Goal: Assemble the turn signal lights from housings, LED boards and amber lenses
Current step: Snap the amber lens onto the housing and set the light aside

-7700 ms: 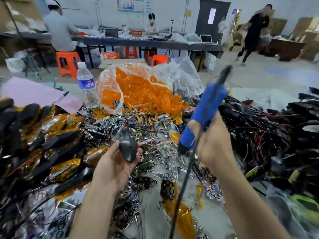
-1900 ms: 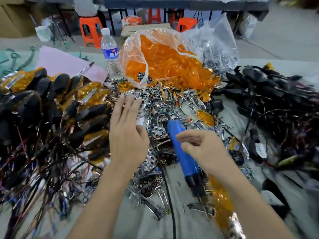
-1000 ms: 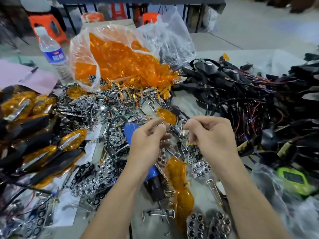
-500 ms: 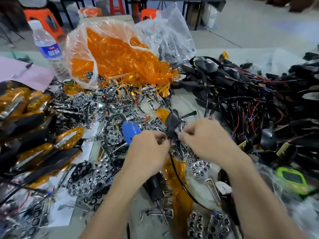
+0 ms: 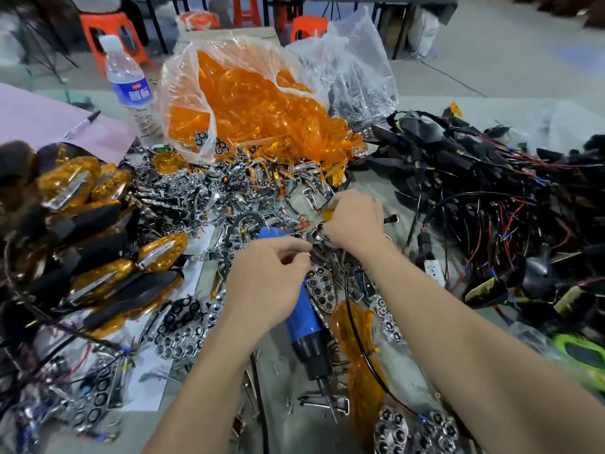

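My right hand (image 5: 355,221) is down in the heap of chrome parts at the middle of the tabletop (image 5: 371,180), its fingers (image 5: 343,199) curled round an amber lens (image 5: 327,215) of which only an edge shows. My left hand (image 5: 268,280) sits just beside it and nearer to me, thumb and forefinger drawn together. I cannot tell what they hold, if anything. Under that hand lies the blue-handled tool (image 5: 306,322), tip pointing toward me. A thin black wire (image 5: 363,348) runs from below my right wrist across another amber lens lying flat. The bag of amber lenses (image 5: 245,103) stands at the far side, beside a water bottle (image 5: 131,90). The black housings (image 5: 474,178) with their tangled wires are piled to my right, the finished lights (image 5: 98,250) to my left, and the chrome LED boards (image 5: 181,326) are scattered between.
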`<state>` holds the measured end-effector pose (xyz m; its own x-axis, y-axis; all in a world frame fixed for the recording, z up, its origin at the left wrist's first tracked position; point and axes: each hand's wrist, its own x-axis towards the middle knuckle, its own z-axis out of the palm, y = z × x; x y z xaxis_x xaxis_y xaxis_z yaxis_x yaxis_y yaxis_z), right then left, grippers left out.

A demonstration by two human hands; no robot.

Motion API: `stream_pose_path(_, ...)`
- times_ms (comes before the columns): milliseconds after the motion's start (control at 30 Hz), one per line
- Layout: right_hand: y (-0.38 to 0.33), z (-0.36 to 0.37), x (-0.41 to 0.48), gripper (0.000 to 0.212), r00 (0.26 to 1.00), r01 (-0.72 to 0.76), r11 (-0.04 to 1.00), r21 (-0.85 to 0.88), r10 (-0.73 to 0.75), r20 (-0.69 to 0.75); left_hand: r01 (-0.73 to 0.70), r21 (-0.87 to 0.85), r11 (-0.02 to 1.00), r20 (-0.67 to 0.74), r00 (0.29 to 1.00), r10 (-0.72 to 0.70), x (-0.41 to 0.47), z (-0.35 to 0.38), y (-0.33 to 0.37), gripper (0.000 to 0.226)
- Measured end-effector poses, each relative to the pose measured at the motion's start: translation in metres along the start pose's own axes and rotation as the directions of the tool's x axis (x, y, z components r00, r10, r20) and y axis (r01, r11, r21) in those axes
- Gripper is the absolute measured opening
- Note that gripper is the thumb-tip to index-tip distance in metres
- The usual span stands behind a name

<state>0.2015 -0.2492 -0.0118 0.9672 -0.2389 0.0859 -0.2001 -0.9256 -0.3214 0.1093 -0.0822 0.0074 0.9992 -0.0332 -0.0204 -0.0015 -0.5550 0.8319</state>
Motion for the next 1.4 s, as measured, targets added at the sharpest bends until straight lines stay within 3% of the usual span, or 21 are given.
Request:
stream_pose_path(67,-0.001,-0.01,-0.008,0.031,0.998,-0.018,0.926,0.377,0.041,-0.055,0.003,-0.076,0.997,-0.034,0.999,-0.005,0.003,0.001,0.0,0.021)
stream_pose_path(133,-0.003,-0.024,-0.021,0.038,0.997,-0.045,0.649,0.759,0.076,-0.007,-0.023,-0.144,0.989,-0.076,0.997,0.012,0.007,0.003,-0.001,0.024)
stream_pose_path(167,-0.005,-0.032,-0.029,0.039,0.997,-0.08,0.504,0.86,0.052,0.061,-0.043,-0.17,0.985,-0.074,0.997,0.031,0.009,0.005,0.0,0.031)
stream_pose_path(267,0.0,-0.048,-0.046,0.039,0.948,-0.238,0.206,0.949,-0.165,0.273,-0.072,-0.361,0.93,0.062,0.993,0.101,0.013,0.008,0.011,0.036)
stream_pose_path(333,0.007,-0.055,-0.056,0.04,0.874,-0.312,0.124,0.942,-0.35,0.336,-0.03,-0.474,0.88,0.121,0.988,0.099,0.017,0.006,0.014,0.036)
stream_pose_path(400,0.012,-0.057,-0.061,0.039,0.862,-0.244,0.218,0.945,-0.397,0.315,-0.034,-0.412,0.911,0.091,0.993,0.078,0.02,0.003,0.011,0.038)
stream_pose_path(467,0.012,-0.053,-0.056,0.035,0.95,-0.096,0.462,0.882,-0.223,0.22,-0.056,-0.281,0.958,0.009,0.998,0.061,0.022,0.002,0.004,0.031)
stream_pose_path(533,0.009,-0.044,-0.044,0.028,0.995,-0.01,0.729,0.685,-0.061,0.08,-0.028,-0.329,0.944,-0.052,0.999,0.012,0.022,0.003,-0.002,0.021)
stream_pose_path(633,-0.002,-0.023,-0.03,0.024,0.971,0.073,0.949,0.308,-0.138,0.193,0.062,-0.504,0.861,-0.007,0.997,-0.076,0.02,0.001,-0.006,0.028)
stream_pose_path(733,-0.012,-0.005,-0.028,0.026,0.965,0.217,0.974,-0.061,-0.204,0.166,0.113,-0.552,0.826,0.037,0.993,-0.11,0.016,-0.001,-0.011,0.037)
stream_pose_path(900,-0.021,0.005,-0.026,0.021,0.93,0.36,0.903,-0.235,-0.328,0.164,0.159,-0.638,0.754,0.043,0.984,-0.171,0.013,-0.006,-0.011,0.024)
stream_pose_path(1033,-0.016,0.005,-0.028,0.026,0.944,0.307,0.941,-0.145,-0.281,0.176,0.22,-0.71,0.669,0.085,0.97,-0.228,0.011,-0.009,-0.013,0.016)
stream_pose_path(1133,-0.006,-0.009,-0.029,0.03,0.993,0.095,0.965,0.246,-0.109,0.047,0.225,-0.758,0.612,0.078,0.963,-0.256,0.011,-0.008,-0.014,0.019)
stream_pose_path(1200,-0.001,-0.024,-0.039,0.028,0.999,0.005,0.803,0.595,0.025,-0.043,0.217,-0.771,0.599,0.066,0.962,-0.263,0.011,-0.007,-0.013,0.023)
stream_pose_path(1267,-0.003,-0.041,-0.056,0.027,0.996,-0.018,0.539,0.842,0.079,-0.029,0.2,-0.754,0.625,0.039,0.964,-0.262,0.011,-0.004,-0.012,0.025)
stream_pose_path(1333,-0.007,-0.054,-0.076,0.025,0.998,-0.061,0.192,0.979,0.045,0.053,0.196,-0.738,0.646,0.026,0.964,-0.263,0.01,-0.002,-0.009,0.025)
stream_pose_path(1400,-0.01,-0.059,-0.092,0.024,0.982,-0.189,-0.15,0.97,-0.027,0.187,0.189,-0.744,0.641,0.037,0.969,-0.244,0.008,0.0,-0.006,0.025)
